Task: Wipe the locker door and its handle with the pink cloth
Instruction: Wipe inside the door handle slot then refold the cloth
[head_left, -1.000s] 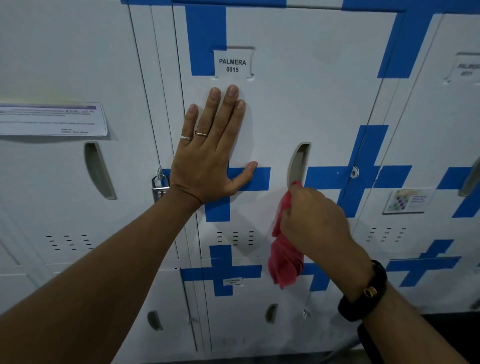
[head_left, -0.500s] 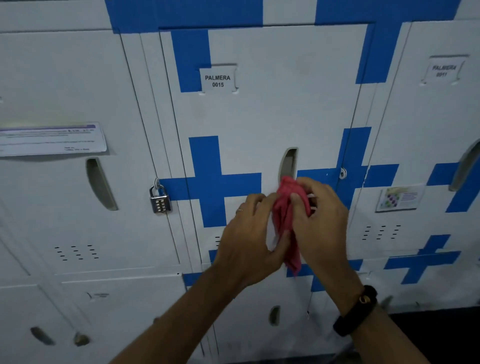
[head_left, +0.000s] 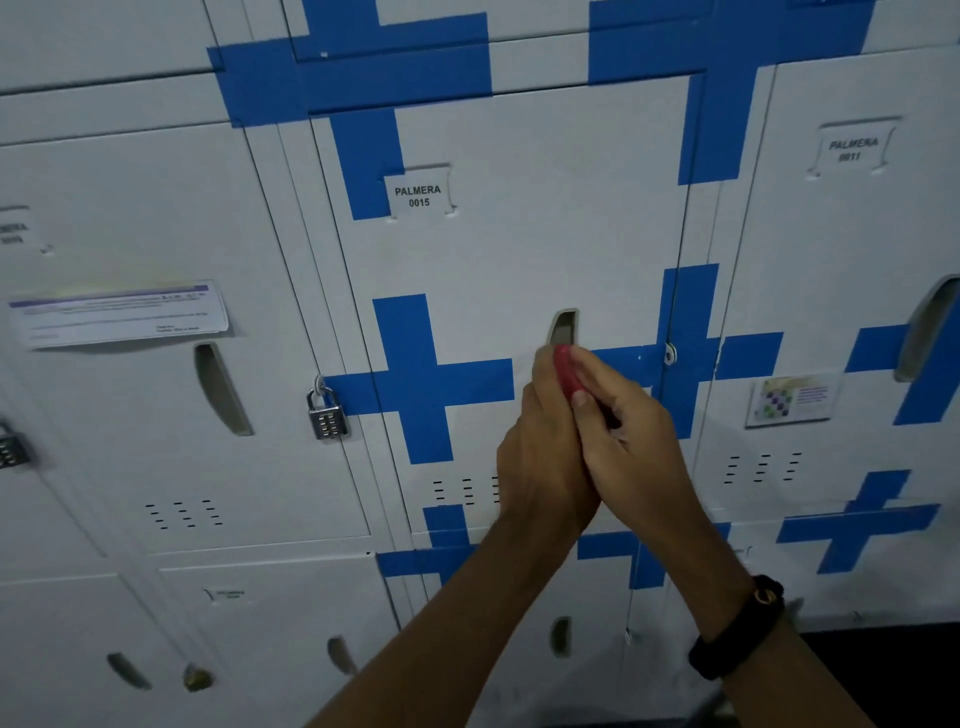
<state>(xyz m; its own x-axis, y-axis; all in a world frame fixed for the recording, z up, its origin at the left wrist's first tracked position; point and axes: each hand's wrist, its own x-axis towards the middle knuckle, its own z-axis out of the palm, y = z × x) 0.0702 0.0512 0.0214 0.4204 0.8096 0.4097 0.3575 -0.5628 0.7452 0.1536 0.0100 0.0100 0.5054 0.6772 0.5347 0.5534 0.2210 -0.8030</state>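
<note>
The white locker door (head_left: 519, 249), labelled PALMERA 0015 and marked with blue tape crosses, fills the middle of the view. Its recessed handle slot (head_left: 563, 326) shows just above my hands. The pink cloth (head_left: 567, 373) is bunched small and squeezed between both palms, with only a red-pink strip visible. My left hand (head_left: 540, 457) and my right hand (head_left: 631, 441) are pressed together around it, right in front of the lower part of the handle. A black band sits on my right wrist.
A silver combination padlock (head_left: 326, 410) hangs at the door's left edge. The neighbouring left locker carries a paper notice (head_left: 119, 314) and its own handle slot (head_left: 221, 387). The right locker (head_left: 852, 260) has a small sticker (head_left: 792, 397). Lower lockers sit below.
My left hand left the door panel and came down to join my right hand. The hanging cloth has been gathered into a tight bunch between both hands. The view tilted slightly upward.
</note>
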